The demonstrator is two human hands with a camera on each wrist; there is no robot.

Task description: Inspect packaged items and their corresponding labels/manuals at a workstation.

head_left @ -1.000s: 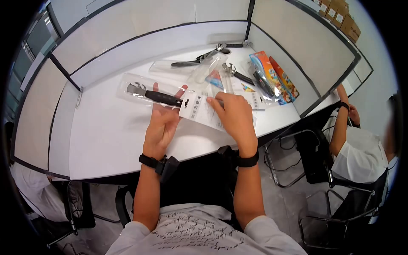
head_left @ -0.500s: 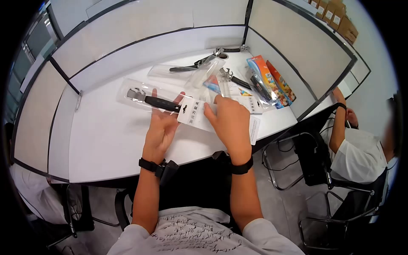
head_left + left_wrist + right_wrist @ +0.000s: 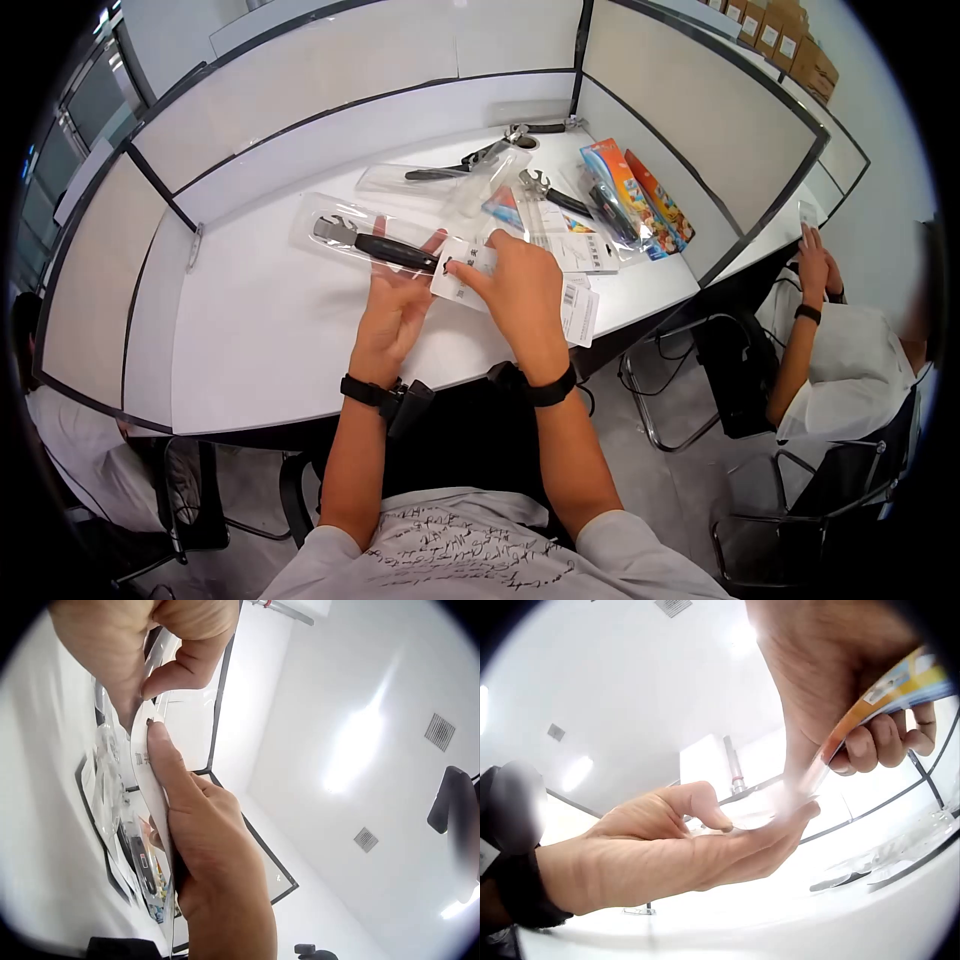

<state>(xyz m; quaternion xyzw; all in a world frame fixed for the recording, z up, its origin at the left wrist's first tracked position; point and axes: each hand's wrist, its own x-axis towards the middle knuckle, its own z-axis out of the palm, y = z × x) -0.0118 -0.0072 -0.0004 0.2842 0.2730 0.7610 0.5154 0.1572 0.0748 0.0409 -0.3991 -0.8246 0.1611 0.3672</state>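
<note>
Your left hand [image 3: 393, 310] is under the packaged tool [image 3: 390, 250], with long fingers reaching out beneath the clear sleeve [image 3: 312, 215] and the thumb bent down onto the near edge, so the plastic is pinched there with little gap. Your right hand [image 3: 522, 290] grips the white card [image 3: 464, 251] at the package's other end: the thumb lies along the printed face near the hanging hole, and the fingers curl in behind. From the right wrist, an orange-and-blue face [image 3: 889, 694] shows within that grip.

The tool's metal head [image 3: 334, 230] points away to the left, past your left fingertips, and its black handle runs back between your two hands to the card. The whole package is above the desk [image 3: 260, 330].

A white printed sheet [image 3: 578, 315] sticks out just right of your right hand; you cannot tell whether it joins the card. Beyond your right fingers are a second black-handled tool [image 3: 568, 203] and an orange-and-blue package [image 3: 614, 165], the package farther to the right. Straight past your left fingertips is some clear packaging [image 3: 385, 178], with another dark-handled tool [image 3: 437, 175] just beside it. Well to the right of your hands sits another person [image 3: 840, 360].
</note>
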